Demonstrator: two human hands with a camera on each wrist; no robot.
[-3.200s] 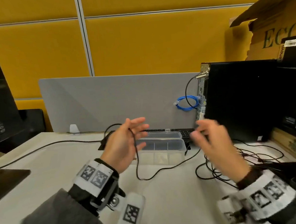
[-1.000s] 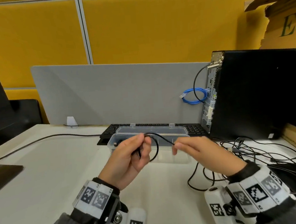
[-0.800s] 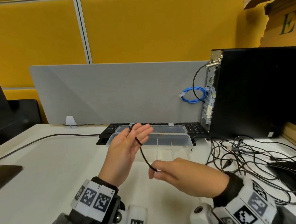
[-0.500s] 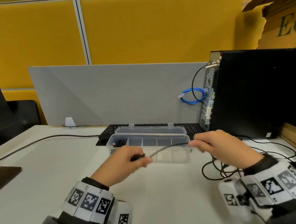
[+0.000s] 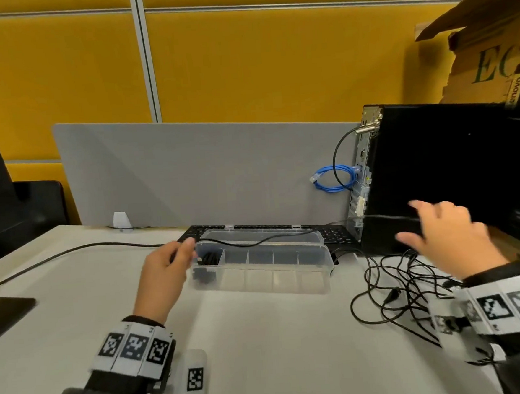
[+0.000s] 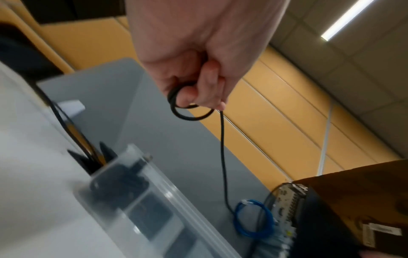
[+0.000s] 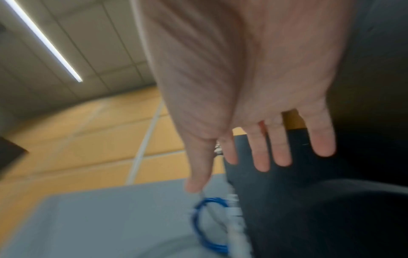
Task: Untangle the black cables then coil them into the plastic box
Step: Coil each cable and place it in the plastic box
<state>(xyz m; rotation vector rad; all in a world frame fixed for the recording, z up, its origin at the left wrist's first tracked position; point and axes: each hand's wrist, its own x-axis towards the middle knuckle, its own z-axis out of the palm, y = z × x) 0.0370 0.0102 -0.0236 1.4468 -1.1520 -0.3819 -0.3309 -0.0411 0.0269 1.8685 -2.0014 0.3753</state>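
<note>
Left hand (image 6: 198, 52) grip pinching small loops of black cable (image 6: 223, 148) beside plastic box (image 5: 288, 274); right hand (image 5: 449, 242) grip loose, fingers spread. More tangled cables (image 5: 397, 291) on white tabletop (image 5: 263, 350), grey divider (image 5: 204, 170), yellow wall (image 5: 243, 59) behind.

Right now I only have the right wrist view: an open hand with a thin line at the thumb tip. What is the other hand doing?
Observer: The left hand pinches a small coil of black cable beside the left end of the plastic box.
Reviewer: Does that cable reach the right hand?
Observer: Yes. In the head view it runs over the box to the right hand, whose fingers are spread.
Reviewer: Is anything in the box?
Observer: The leftmost compartment holds a dark coiled cable. A tangle of black cables lies on the desk to the right of the box.
</note>
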